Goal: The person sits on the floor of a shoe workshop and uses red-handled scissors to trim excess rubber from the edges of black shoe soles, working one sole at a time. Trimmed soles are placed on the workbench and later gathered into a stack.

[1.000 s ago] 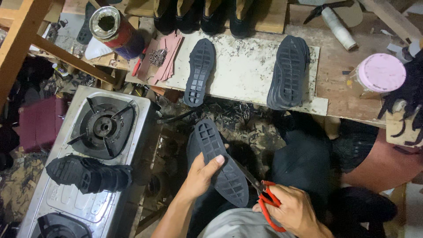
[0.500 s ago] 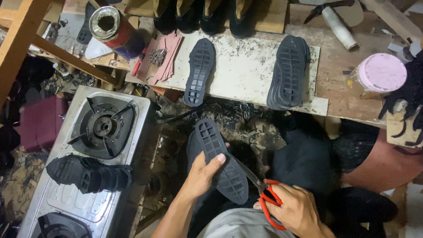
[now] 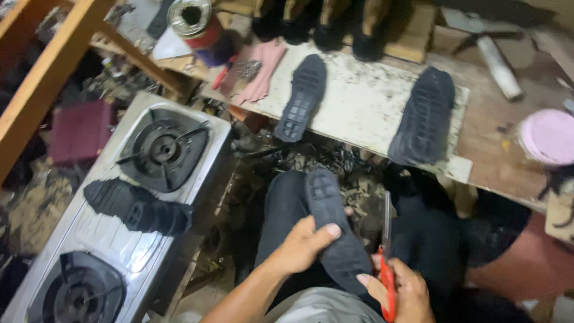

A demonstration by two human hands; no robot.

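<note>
A black shoe sole [image 3: 335, 233] is held over the person's lap, tread side up, its toe end pointing away from the body. It is gripped by the left hand [image 3: 302, 245], whose thumb is pressed on top near the middle while the fingers are curled under the left edge. A pair of red-handled scissors [image 3: 387, 263] is held in the right hand [image 3: 400, 290], the fingers closed around the handles and the blades pointed upward just beside the right edge of the sole. Whether the blades touch the sole cannot be told.

On a white board [image 3: 365, 107] ahead, two more black soles [image 3: 302, 98] are laid, well apart from each other. To the left, a two-burner gas stove [image 3: 137, 197] is seen, with another black sole [image 3: 134, 206] resting across it between the burners. A pink lid [image 3: 547, 136] is seen at the far right.
</note>
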